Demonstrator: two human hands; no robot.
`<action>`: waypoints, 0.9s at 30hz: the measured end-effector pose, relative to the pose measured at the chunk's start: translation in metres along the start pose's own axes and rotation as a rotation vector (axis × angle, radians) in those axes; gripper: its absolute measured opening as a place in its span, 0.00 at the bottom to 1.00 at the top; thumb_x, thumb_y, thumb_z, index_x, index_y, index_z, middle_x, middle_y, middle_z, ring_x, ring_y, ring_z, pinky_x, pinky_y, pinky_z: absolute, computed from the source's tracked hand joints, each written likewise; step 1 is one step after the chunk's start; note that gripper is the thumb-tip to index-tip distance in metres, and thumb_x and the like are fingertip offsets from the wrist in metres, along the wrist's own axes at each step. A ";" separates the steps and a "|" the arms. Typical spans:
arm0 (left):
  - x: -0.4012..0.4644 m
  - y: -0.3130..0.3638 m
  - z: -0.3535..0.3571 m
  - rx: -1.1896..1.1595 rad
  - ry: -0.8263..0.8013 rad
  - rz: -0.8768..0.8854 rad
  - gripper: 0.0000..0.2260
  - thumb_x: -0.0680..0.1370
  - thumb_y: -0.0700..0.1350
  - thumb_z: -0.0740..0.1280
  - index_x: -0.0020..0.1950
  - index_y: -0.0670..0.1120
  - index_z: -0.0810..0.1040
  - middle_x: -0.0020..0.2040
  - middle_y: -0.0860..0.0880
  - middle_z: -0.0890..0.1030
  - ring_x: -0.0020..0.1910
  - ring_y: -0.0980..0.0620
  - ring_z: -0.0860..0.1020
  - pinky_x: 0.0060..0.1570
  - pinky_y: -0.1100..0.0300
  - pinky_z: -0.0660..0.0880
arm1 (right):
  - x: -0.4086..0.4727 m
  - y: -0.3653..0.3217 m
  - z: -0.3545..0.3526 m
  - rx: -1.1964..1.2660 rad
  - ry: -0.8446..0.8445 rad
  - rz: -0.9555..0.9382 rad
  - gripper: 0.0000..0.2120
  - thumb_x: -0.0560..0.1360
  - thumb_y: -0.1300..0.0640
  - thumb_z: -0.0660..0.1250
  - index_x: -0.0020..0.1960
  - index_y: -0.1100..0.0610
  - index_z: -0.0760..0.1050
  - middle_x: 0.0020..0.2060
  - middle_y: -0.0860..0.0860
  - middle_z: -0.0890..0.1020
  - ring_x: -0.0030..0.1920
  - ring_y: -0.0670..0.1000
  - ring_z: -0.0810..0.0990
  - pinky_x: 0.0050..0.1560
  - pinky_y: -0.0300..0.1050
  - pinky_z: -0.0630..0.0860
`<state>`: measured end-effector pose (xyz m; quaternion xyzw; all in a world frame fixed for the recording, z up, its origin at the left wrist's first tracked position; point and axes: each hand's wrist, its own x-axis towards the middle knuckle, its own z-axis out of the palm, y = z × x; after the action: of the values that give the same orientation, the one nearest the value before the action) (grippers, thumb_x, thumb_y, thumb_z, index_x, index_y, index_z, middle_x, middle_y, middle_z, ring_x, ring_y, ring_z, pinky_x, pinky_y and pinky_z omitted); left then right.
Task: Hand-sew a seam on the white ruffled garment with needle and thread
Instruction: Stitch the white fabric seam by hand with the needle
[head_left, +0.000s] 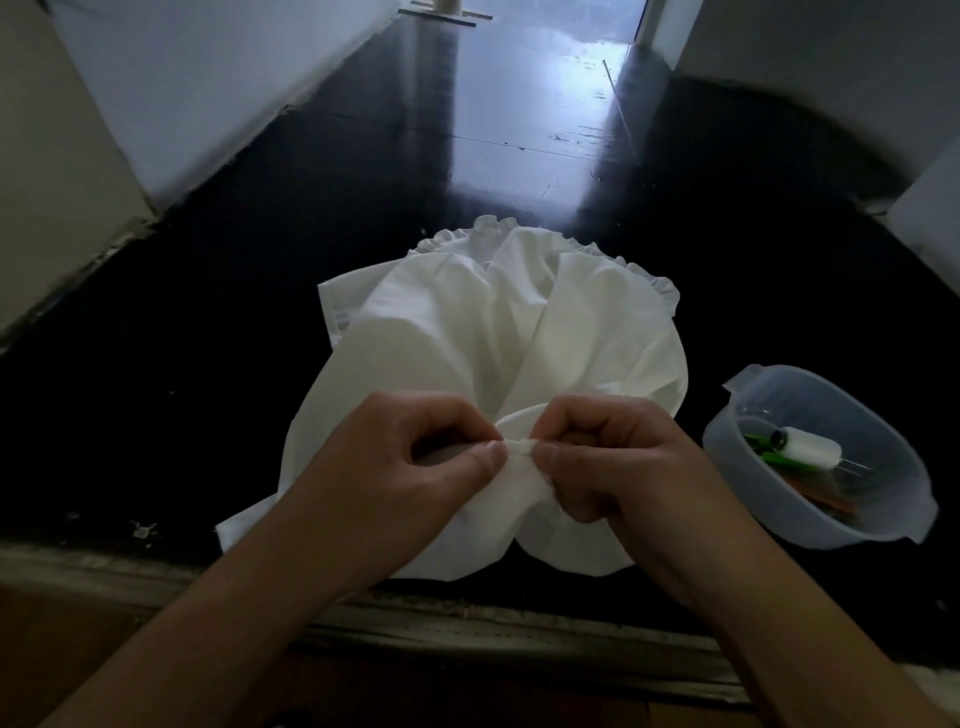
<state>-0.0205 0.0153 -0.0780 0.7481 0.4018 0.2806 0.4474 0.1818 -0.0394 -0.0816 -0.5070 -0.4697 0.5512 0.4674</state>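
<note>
The white ruffled garment lies bunched on a black surface, its ruffled edge at the far side. My left hand pinches a small fold of the cloth near its front between thumb and forefinger. My right hand pinches the same fold just to the right, thumb tips almost touching. No needle or thread shows between the fingers; they are too small or hidden. A white thread spool lies in the clear plastic tub at the right.
The tub also holds green and orange items. The black surface ends at a worn front edge near my forearms. White walls rise at the left and the far right. A bright reflection lies at the far end.
</note>
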 end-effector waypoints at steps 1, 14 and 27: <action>0.000 0.000 0.000 -0.007 -0.003 0.002 0.06 0.78 0.48 0.72 0.42 0.53 0.86 0.37 0.55 0.85 0.39 0.57 0.84 0.39 0.68 0.75 | 0.000 0.000 0.000 0.033 -0.007 0.008 0.10 0.71 0.64 0.68 0.41 0.73 0.73 0.27 0.55 0.68 0.27 0.50 0.61 0.31 0.46 0.55; 0.002 -0.004 0.001 -0.151 -0.011 0.017 0.08 0.77 0.55 0.71 0.43 0.52 0.86 0.37 0.47 0.84 0.40 0.44 0.83 0.41 0.48 0.77 | 0.002 0.008 0.006 0.326 -0.045 0.057 0.03 0.73 0.65 0.68 0.41 0.64 0.76 0.26 0.50 0.64 0.27 0.47 0.56 0.31 0.45 0.52; 0.002 -0.008 0.007 -0.265 0.005 -0.019 0.09 0.77 0.55 0.75 0.43 0.50 0.86 0.37 0.43 0.83 0.36 0.49 0.80 0.38 0.56 0.75 | 0.002 0.008 0.015 0.231 0.002 0.018 0.12 0.74 0.62 0.69 0.53 0.70 0.74 0.26 0.51 0.66 0.27 0.48 0.61 0.31 0.46 0.55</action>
<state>-0.0169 0.0167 -0.0882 0.6781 0.3692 0.3288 0.5439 0.1662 -0.0392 -0.0896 -0.4544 -0.3983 0.6053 0.5182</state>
